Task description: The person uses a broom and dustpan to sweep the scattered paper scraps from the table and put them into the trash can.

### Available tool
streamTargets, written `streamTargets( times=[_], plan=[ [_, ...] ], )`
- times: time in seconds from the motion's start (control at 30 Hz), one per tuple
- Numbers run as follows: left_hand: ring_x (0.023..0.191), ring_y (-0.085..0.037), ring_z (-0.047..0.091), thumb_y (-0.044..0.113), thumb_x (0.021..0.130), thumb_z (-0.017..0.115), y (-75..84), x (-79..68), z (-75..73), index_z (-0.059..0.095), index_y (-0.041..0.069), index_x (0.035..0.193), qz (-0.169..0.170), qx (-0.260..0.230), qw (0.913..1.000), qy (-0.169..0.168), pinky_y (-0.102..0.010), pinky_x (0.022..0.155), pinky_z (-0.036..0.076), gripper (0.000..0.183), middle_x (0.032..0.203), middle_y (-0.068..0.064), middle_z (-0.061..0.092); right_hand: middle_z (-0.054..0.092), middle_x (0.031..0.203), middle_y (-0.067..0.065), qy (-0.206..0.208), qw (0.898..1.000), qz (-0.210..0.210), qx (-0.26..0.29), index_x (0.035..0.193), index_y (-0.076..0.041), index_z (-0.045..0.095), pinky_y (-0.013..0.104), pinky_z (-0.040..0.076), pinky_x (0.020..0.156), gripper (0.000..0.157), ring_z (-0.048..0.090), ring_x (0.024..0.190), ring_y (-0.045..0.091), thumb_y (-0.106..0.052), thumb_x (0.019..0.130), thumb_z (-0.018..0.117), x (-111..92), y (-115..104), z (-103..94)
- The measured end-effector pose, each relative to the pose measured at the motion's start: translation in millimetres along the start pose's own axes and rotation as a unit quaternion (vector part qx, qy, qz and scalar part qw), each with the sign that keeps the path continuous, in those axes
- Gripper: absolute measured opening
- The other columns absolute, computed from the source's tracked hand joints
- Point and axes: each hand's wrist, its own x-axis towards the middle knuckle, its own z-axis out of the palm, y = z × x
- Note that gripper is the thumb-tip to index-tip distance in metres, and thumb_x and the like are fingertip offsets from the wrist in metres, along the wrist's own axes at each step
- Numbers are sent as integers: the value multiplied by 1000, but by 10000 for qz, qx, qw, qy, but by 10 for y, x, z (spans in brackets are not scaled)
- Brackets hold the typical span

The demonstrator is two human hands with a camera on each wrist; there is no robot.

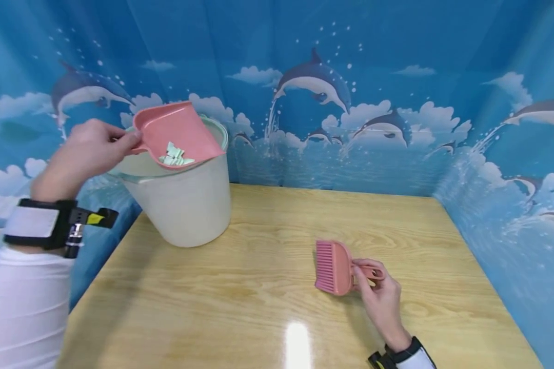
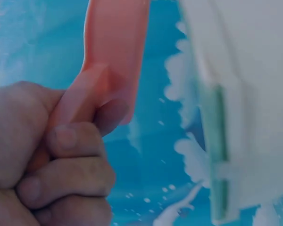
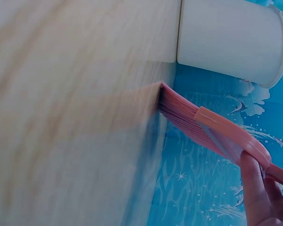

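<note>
My left hand (image 1: 90, 148) grips the handle of a pink dustpan (image 1: 180, 130), its fingers curled round it in the left wrist view. The pan is held over the mouth of a white bin (image 1: 184, 205) with a pale green rim. Several pale green scraps (image 1: 175, 155) lie in the pan near its lower side. At the right of the table, my right hand (image 1: 382, 300) pinches the handle of a small pink brush (image 1: 340, 269). Its bristles (image 3: 188, 113) point left, their tips right at the tabletop in the right wrist view.
The bin stands at the back left of a wood-grain table (image 1: 258, 297). A blue curtain (image 1: 258, 41) printed with dolphins and clouds hangs along the back and both sides. Light glares off the table near its front.
</note>
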Motion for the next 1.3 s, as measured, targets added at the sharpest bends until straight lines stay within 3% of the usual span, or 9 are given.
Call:
streamTargets(
  times=[0.13,0.3,0.47,0.6,0.83,1.0,1.17,1.3],
  plan=[
    [53,-28,43,59,98,34,-90,109,56,67,-2,95,-114,162,9993,316,-37,43,33,70,56,-9,45,64,92,33,58,9999,69,-66,101,17,59,24,56,48,26,68,72,19,30,78,58,-16,79,-51],
    [54,-29,48,54,100,36,-133,168,116,68,-3,91,-86,600,9960,662,-37,42,36,67,59,-13,55,63,92,35,31,9997,187,-176,99,18,58,26,56,48,22,68,72,21,28,79,59,-26,-30,-25],
    [48,-28,47,51,100,39,-109,203,187,64,1,67,306,1015,9897,965,-37,41,34,65,50,-10,50,64,93,34,46,9992,298,-270,98,19,58,26,56,49,19,68,74,22,27,80,59,-32,-141,-26],
    [44,-26,47,45,101,43,-105,227,213,62,2,62,589,1433,9810,1172,-37,40,35,61,49,-10,50,61,92,38,67,9997,177,-119,98,21,57,25,56,49,21,68,74,22,29,79,57,-27,-132,-29],
    [39,-26,43,37,102,46,-102,186,245,55,3,59,959,2008,9626,1544,-38,35,32,55,46,-10,45,61,90,39,65,9995,305,106,99,21,57,26,56,49,20,68,74,21,29,81,56,-26,-120,-27],
    [36,-26,39,35,102,49,-98,130,266,52,2,59,1067,2288,9506,1808,-37,34,30,54,44,-10,41,60,84,39,13,9997,137,215,99,23,56,27,56,48,21,68,73,21,31,79,55,-26,-103,-25],
    [34,-26,37,34,102,48,-69,106,280,47,3,55,1179,2398,9434,1965,-37,33,28,56,43,-9,38,59,86,40,22,9997,1,255,98,23,55,26,56,49,23,68,72,21,34,77,54,-33,-90,-40],
    [34,-27,36,36,103,46,-29,83,268,45,4,54,1100,2439,9428,1989,-38,33,27,58,43,-9,37,58,89,41,28,9998,0,220,98,23,55,25,56,49,24,68,73,21,34,77,54,-44,-98,-56]
  ],
)
